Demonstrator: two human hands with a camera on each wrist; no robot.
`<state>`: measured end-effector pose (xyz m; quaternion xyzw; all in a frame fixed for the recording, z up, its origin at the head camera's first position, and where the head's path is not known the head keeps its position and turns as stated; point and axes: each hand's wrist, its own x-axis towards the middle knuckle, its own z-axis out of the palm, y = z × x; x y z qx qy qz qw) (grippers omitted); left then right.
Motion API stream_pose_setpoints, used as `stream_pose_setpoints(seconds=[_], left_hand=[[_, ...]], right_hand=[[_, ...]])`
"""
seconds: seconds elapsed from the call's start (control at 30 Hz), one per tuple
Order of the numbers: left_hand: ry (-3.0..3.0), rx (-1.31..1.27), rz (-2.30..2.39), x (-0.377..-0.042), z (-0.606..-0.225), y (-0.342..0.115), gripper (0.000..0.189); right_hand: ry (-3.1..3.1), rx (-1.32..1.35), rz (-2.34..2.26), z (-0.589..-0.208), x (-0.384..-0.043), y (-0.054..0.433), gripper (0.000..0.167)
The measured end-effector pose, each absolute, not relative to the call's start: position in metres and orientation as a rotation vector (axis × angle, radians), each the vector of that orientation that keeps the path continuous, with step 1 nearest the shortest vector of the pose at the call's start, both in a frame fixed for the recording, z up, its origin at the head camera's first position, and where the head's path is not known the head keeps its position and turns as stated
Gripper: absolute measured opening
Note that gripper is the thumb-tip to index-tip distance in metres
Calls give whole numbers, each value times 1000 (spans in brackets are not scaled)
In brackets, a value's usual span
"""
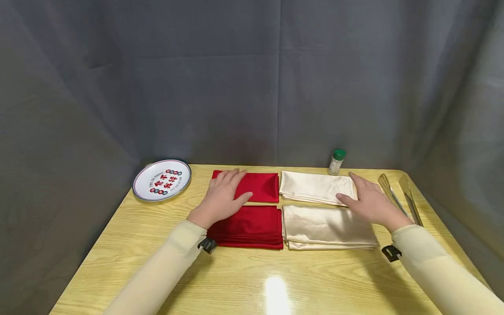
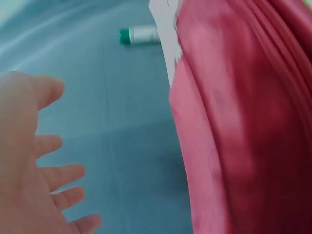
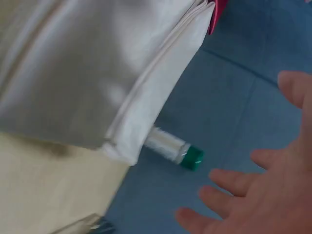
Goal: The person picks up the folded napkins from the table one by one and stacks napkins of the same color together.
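Note:
Two folded red satin cloths lie left of centre in the head view, a far one [image 1: 261, 187] and a near one [image 1: 248, 227]. Beside them on the right are two folded cream satin cloths, a far one [image 1: 315, 186] and a near one [image 1: 327, 225]. My left hand [image 1: 223, 194] is over the left part of the red cloths, fingers spread and relaxed. Over the right end of the cream cloths is my right hand [image 1: 368, 199], its fingers extended. Both wrist views show the hands holding nothing; whether any fingertip touches cloth I cannot tell.
A white plate [image 1: 162, 180] with red lettering stands at the table's back left. Behind the far cream cloth is a small green-capped bottle [image 1: 336, 162]. Metal tongs [image 1: 393, 194] and another metal utensil [image 1: 411, 201] lie at the right. Grey curtain [image 1: 208, 87] surrounds the wooden table [image 1: 236, 280].

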<state>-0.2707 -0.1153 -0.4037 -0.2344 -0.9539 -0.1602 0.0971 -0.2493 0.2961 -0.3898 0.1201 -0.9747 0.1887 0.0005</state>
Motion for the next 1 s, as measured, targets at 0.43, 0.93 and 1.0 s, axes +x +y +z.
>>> stream_pose_setpoints(seconds=[0.43,0.93,1.0], left_hand=[[-2862,-871,-944,-253,-429,-31,32],[-3019,-864,-475,-242,-450,12,37],[-3028,-863,-365,-239,-450,12,38]], right_hand=[[-3330,258,841,-437,-227,337,87],[-3282,338,887,-453,-215,339,80],[-3255,373,892,-456,-214,335,79]])
